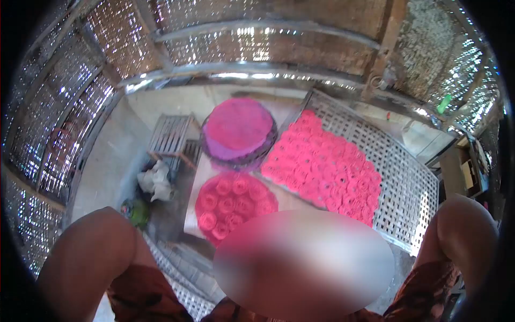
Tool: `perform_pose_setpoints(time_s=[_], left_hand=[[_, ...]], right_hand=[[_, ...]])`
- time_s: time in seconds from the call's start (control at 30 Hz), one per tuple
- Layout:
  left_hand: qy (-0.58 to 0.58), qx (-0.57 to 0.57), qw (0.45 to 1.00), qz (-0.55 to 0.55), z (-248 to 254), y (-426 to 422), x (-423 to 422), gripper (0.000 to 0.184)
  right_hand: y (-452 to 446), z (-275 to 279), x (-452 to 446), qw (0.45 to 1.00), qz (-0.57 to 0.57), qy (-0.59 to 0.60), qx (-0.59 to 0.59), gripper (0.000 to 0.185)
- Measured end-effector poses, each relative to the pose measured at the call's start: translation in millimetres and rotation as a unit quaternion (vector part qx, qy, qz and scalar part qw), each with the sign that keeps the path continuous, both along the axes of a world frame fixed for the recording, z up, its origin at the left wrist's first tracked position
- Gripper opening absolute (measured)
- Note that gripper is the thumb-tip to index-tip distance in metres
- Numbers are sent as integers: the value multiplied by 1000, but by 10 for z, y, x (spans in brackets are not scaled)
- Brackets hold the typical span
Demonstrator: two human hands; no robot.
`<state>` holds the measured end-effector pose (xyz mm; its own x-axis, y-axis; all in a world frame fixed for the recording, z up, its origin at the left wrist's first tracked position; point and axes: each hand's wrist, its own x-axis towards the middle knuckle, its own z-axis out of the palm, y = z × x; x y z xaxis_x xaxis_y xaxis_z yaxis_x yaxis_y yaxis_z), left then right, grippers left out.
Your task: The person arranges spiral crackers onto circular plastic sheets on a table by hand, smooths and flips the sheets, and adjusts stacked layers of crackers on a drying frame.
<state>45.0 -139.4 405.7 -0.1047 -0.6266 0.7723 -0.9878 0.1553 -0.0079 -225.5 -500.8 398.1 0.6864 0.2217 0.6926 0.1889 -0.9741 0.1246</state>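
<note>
Neither my left hand nor my right hand shows. A bare bent limb (96,247) reaches in at the lower left, and another (466,231) at the lower right, both beside reddish patterned cloth (142,290). Between them a blurred oval (303,263) hides the lower middle. Just above it, pink coiled rosettes (228,204) lie on a round pink sheet. Behind these stands a round dark-rimmed tray with pink and purple round sheets (238,126). Many pink rosettes (327,166) cover part of a woven rack (405,182) on the right.
A small slatted wooden stool (170,135) stands at the left, with a white bag (156,181) and a green object (135,212) near it. Woven walls (268,45) with wooden beams surround the space. A wooden box-like piece (462,169) is at the right.
</note>
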Motion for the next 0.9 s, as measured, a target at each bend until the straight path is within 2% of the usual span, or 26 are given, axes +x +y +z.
perform_pose_setpoints(time_s=[0.07, 0.1, 0.17, 0.23, 0.27, 0.3, 0.33, 0.37, 0.4, 0.43, 0.47, 0.5, 0.53, 0.57, 0.63, 0.67, 0.7, 0.77, 0.8, 0.83, 0.87, 0.9], left_hand=[[71, -87, 992, 56, -172, 154, 179, 40], [143, -140, 974, 105, -334, 208, 291, 40], [300, -238, 907, 177, -761, 283, 559, 39], [489, -263, 804, 213, -1390, 272, 862, 39], [579, -254, 741, 226, -1793, 256, 978, 39], [651, -221, 683, 245, -2264, 238, 1053, 39], [690, -178, 649, 266, -2792, 274, 1103, 39], [634, -73, 696, 329, -3829, 448, 1252, 32], [560, 25, 733, 385, -4815, 607, 1388, 29], [635, -50, 654, 409, -5572, 603, 1353, 29], [641, 3, 629, 440, -5550, 542, 1208, 32], [645, 57, 601, 469, -5516, 518, 1094, 36], [645, 53, 599, 471, -5619, 569, 1112, 36], [629, 42, 593, 501, -5804, 580, 1200, 39], [613, 35, 589, 526, -5846, 591, 1296, 42], [585, 86, 605, 534, -5739, 596, 1321, 40], [554, 138, 620, 538, -5681, 605, 1360, 38], [542, 165, 614, 549, -5636, 594, 1409, 36], [531, 189, 603, 565, -5647, 582, 1417, 35], [536, 158, 625, 546, -5620, 603, 1406, 32], [541, 129, 647, 522, -5541, 552, 1383, 29], [560, 102, 651, 502, -5259, 467, 1250, 25]], right_hand=[[-5, -18, 106, 1000, 11, -24, 8, 25], [-7, -63, 195, 998, 10, -52, 26, 25], [-30, -251, 489, 989, -6, -111, 96, 25], [-93, -774, 1029, 947, -82, -98, 296, 25], [-127, -1210, 1361, 893, -110, -32, 435, 25], [-169, -1848, 1685, 770, 103, 28, 629, 24], [-138, -2753, 1912, 654, -12, 84, 751, 23], [-96, -3562, 2031, 597, 84, 152, 783, 23], [-43, -4372, 2122, 628, -5, 240, 741, 24], [99, -5004, 2139, 750, -72, 242, 612, 24], [258, -5346, 2129, 846, -135, 234, 460, 24], [417, -5387, 2105, 754, -118, 267, 588, 27], [581, -5432, 2107, 728, -167, 226, 625, 26], [600, -5481, 2138, 730, -165, 227, 624, 26], [576, -5744, 2256, 643, -175, 360, 653, 23], [591, -6140, 2333, 648, -233, 316, 653, 21], [647, -5908, 2325, 647, -237, 310, 655, 21], [756, -5491, 2300, 765, -258, 308, 504, 22], [772, -5450, 2280, 771, -235, 279, 522, 23], [763, -5398, 2256, 795, -191, 276, 506, 23], [789, -5331, 2219, 768, -185, 267, 552, 20], [776, -5466, 2206, 742, -150, 240, 607, 18]])
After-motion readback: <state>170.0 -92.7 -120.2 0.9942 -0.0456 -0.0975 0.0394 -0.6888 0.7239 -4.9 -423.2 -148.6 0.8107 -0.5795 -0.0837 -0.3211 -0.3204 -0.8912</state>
